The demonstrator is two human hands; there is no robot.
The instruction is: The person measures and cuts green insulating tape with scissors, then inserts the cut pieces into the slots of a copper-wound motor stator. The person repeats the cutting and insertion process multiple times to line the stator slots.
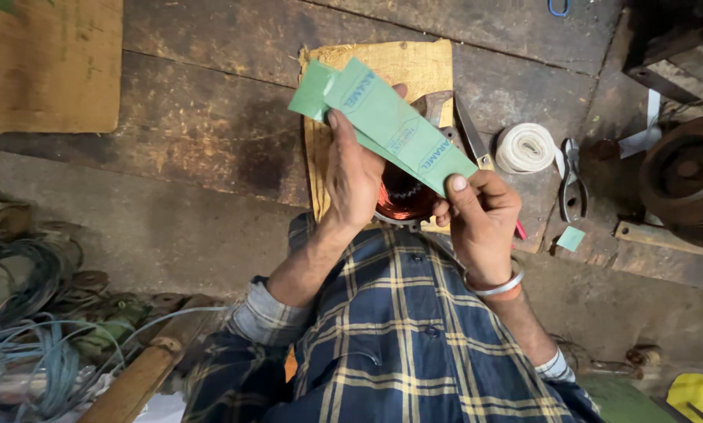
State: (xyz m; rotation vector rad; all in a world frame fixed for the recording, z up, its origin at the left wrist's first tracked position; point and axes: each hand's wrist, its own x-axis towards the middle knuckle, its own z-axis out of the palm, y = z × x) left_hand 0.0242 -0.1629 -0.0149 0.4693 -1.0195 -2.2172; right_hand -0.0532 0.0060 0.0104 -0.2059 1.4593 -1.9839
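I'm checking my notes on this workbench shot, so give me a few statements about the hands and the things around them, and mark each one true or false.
1. Both hands hold a green paper strip. True: the left hand and the right hand grip it.
2. The strip is red. False: it is green.
3. A roll of white tape lies on the bench beside pliers. True.
4. The right wrist is bare. False: it wears a metal bangle.
5. A coil of copper wire sits under the hands. True.
6. The pliers are in the left hand. False: they lie on the bench.

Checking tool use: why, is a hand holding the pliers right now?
No, the pliers lie on the floor beside the white roll, away from both hands.
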